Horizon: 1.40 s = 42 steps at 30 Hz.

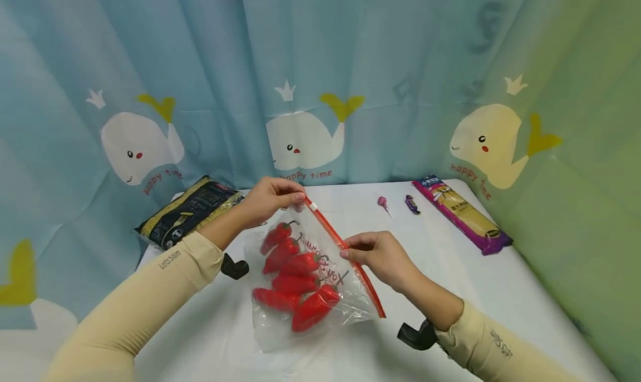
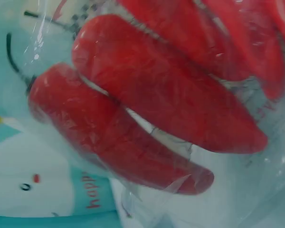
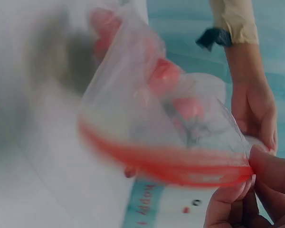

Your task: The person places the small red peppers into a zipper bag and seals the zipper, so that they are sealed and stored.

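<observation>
A clear zip bag (image 1: pixel 360 309) with a red zip strip (image 1: pixel 371 293) hangs tilted between my hands, and several red peppers (image 1: pixel 312 309) with dark stems lie inside it. My left hand (image 1: pixel 272 197) pinches its upper corner, close to the white slider (image 1: pixel 313 206). Lower along the strip, my right hand (image 1: pixel 376 254) pinches the red edge between thumb and fingers. Two peppers (image 2: pixel 166 85) fill much of the left wrist view behind the plastic. In the right wrist view, the right thumb and fingers (image 3: pixel 273 173) grip the end of the strip.
On the white table (image 1: pixel 440 271), a black-and-yellow food packet (image 1: pixel 192 209) lies at the left back. A pink lollipop (image 1: pixel 383 203) and a purple wrapped candy (image 1: pixel 412 204) lie behind my right hand. A purple-and-yellow packet (image 1: pixel 460 212) rests further right. A whale-print curtain (image 1: pixel 380 120) hangs behind.
</observation>
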Available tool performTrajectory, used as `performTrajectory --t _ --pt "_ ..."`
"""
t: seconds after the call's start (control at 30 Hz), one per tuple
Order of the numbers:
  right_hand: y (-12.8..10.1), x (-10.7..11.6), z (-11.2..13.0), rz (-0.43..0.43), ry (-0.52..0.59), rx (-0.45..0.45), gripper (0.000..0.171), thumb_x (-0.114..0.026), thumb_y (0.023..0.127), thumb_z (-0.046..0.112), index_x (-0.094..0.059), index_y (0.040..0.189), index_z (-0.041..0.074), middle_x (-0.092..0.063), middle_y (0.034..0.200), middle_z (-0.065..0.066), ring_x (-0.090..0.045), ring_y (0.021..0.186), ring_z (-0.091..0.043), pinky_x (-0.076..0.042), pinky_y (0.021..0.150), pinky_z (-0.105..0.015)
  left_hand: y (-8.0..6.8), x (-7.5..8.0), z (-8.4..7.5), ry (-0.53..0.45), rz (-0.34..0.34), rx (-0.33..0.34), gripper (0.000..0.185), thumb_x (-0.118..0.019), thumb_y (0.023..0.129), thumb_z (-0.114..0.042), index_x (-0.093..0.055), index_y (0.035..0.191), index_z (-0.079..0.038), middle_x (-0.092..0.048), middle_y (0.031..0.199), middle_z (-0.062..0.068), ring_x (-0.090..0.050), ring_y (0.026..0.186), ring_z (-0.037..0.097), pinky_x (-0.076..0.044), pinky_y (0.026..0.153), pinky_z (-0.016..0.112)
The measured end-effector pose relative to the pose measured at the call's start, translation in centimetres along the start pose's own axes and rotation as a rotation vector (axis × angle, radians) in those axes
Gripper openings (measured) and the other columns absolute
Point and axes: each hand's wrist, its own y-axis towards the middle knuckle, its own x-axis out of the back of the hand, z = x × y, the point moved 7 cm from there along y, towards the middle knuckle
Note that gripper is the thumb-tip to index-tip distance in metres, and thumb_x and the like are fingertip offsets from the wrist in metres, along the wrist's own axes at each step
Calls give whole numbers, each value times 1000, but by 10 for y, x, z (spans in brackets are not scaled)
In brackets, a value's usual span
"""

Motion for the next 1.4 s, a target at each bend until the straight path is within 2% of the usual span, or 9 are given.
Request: performTrajectory --t 0.13,0.33,0.5,0.6,0.8,0.93,1.1,1.23,1.4 --pt "0 16 19 -12 -72 34 19 -79 90 19 -79 103 5 -74 95 -5 -64 82 -21 -59 71 -31 -16 6 -31 28 -111 -129 15 -68 96 -6 -74 106 3 -73 94 10 -69 81 23 -60 78 34" --pt "-5 37 54 -48 -187 147 17 -81 88 21 -81 99 9 -74 94 -3 -62 81 -21 -55 64 -28 -42 8 -79 149 -257 -375 10 -70 93 -2 -76 100 2 -71 92 7 -69 75 18 -61 70 31" --pt "-7 48 74 -60 -233 221 14 -83 86 22 -82 96 12 -74 89 0 -64 75 -19 -53 63 -27 -62 4 -105 192 -333 -540 10 -70 90 6 -76 97 2 -69 85 9 -68 69 17 -59 63 30" --pt "-5 50 77 -37 -259 225 14 -82 87 22 -81 96 11 -74 87 1 -64 75 -18 -53 64 -27 -66 0 -108 199 -356 -566 9 -69 91 6 -75 97 2 -67 82 10 -69 66 16 -59 61 29" --pt "6 46 76 35 -321 213 16 -81 87 25 -80 98 13 -72 85 2 -61 76 -18 -52 65 -28 -70 -2 -106 252 -408 -572 5 -69 93 1 -74 94 1 -65 80 6 -67 66 15 -57 57 26" --pt "16 38 84 74 -312 216 21 -82 87 30 -79 103 18 -69 81 1 -59 73 -20 -49 61 -30 -73 -5 -107 249 -408 -576 5 -69 92 2 -74 95 1 -64 82 6 -67 66 15 -59 57 32" --pt "25 23 112 80 -239 310 22 -80 88 34 -79 106 21 -70 86 2 -61 72 -21 -50 59 -32 -77 -10 -107 252 -398 -586 8 -69 92 6 -73 96 1 -64 84 5 -66 65 14 -59 58 32" --pt "27 12 134 68 -203 412 18 -79 89 29 -80 103 18 -70 92 2 -61 76 -20 -53 62 -31 -80 -14 -109 261 -397 -620 6 -69 91 6 -72 95 2 -64 83 6 -65 67 15 -60 61 29" --pt "23 4 149 51 -217 525 13 -79 90 23 -81 98 14 -71 93 4 -60 77 -16 -52 63 -29 -84 -16 -113 266 -402 -656 6 -70 91 6 -72 94 2 -63 82 7 -64 67 15 -60 61 28"
